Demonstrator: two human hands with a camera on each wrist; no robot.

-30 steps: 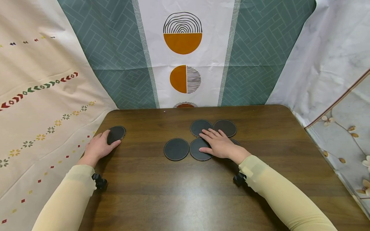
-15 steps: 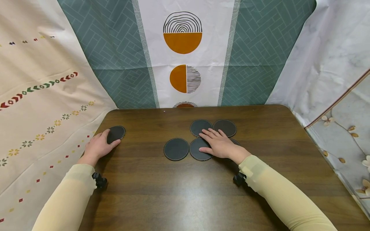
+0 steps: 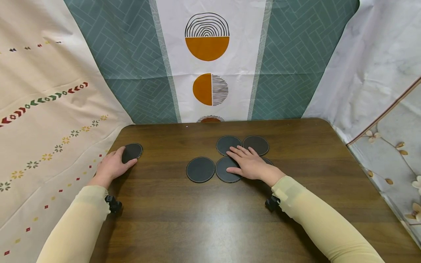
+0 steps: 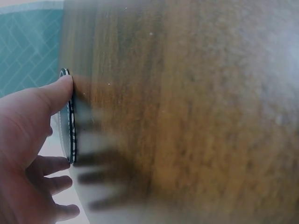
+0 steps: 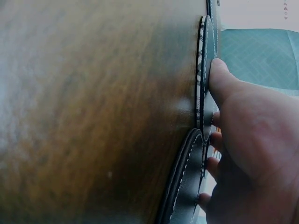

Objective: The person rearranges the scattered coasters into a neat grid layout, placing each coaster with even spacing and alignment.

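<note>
At the table's far left, my left hand (image 3: 112, 167) holds a round black coaster (image 3: 133, 152) between thumb and fingers, at its rim. The left wrist view shows the thumb on one side of that coaster's edge. My right hand (image 3: 249, 164) lies with spread fingers over a group of similar round coasters. Its thumb touches the front middle coaster (image 3: 226, 174), and its fingertips reach the back left coaster (image 3: 227, 143). Behind them is the back right coaster (image 3: 257, 145). Another coaster (image 3: 268, 160) is mostly hidden under the hand. The front left coaster (image 3: 200, 170) lies uncovered.
The brown wooden table (image 3: 171, 215) has rounded far corners. A patterned cloth (image 3: 210, 91) hangs behind its far edge. A cream cloth (image 3: 49, 128) rises on the left and a pale floral cloth (image 3: 378, 109) on the right.
</note>
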